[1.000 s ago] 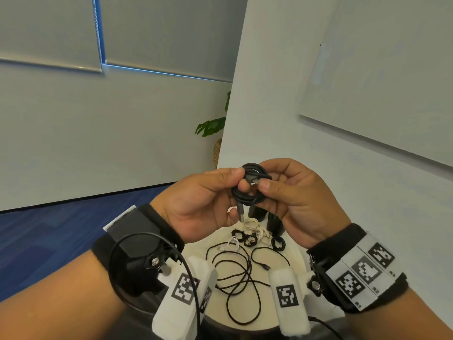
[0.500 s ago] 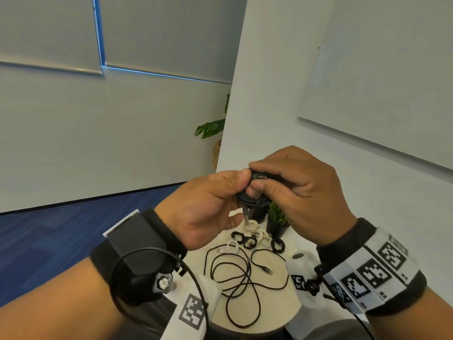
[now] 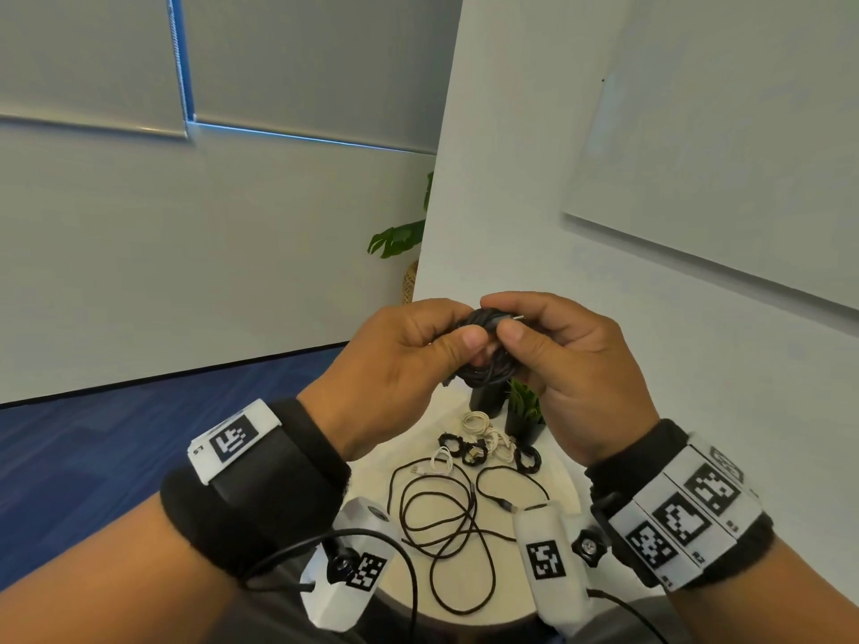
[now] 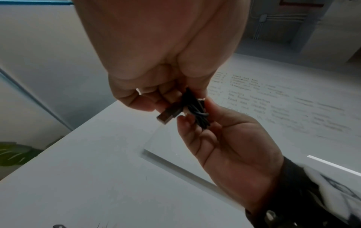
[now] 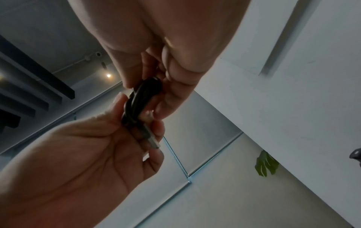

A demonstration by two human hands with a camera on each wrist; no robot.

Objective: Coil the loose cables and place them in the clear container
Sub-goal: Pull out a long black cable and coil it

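A black cable coil is held up over the round white table, squeezed between both hands. My left hand pinches its left side with thumb in front. My right hand grips the right side, a small connector tip showing by its forefinger. In the left wrist view the coil sits between the fingertips and a USB plug sticks out below the left fingers. The right wrist view shows the same coil and plug. No clear container is in view.
A long loose black cable sprawls over the table's middle. Behind it lie several small coiled cables, black and white. Two small dark plant pots stand at the table's back. A white wall is close on the right.
The coil, earlier seen as an open ring with a plug hanging down, is now turned and bunched between the hands. The right hand has shifted its hold over the top of the coil.
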